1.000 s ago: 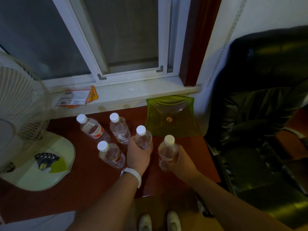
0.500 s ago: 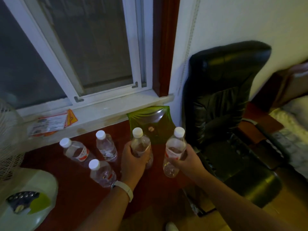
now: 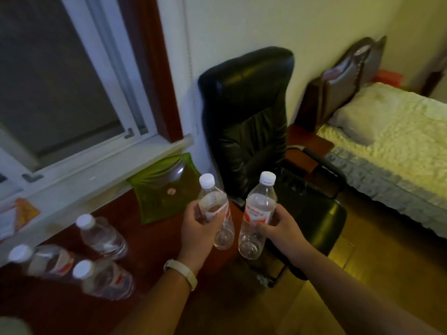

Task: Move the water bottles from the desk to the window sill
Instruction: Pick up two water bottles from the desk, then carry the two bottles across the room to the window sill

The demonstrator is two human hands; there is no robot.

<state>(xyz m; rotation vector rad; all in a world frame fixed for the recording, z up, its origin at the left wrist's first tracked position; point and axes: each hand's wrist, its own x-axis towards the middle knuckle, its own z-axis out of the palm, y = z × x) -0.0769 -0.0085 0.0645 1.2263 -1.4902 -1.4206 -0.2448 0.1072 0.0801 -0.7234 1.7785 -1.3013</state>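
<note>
Now each hand's grip clamps a bottle above the red desk (image 3: 154,240); left hand (image 3: 197,232), right hand (image 3: 281,227).

The dark red desk (image 3: 150,240) has three water bottles (image 3: 101,235) on it at about 8 o'clock, close together, all with white caps. A green tray (image 3: 167,189) sits at the back, at 11 o'clock. The white window sill (image 3: 101,170) holds orange and white papers (image 3: 21,213) at 9 o'clock
</note>
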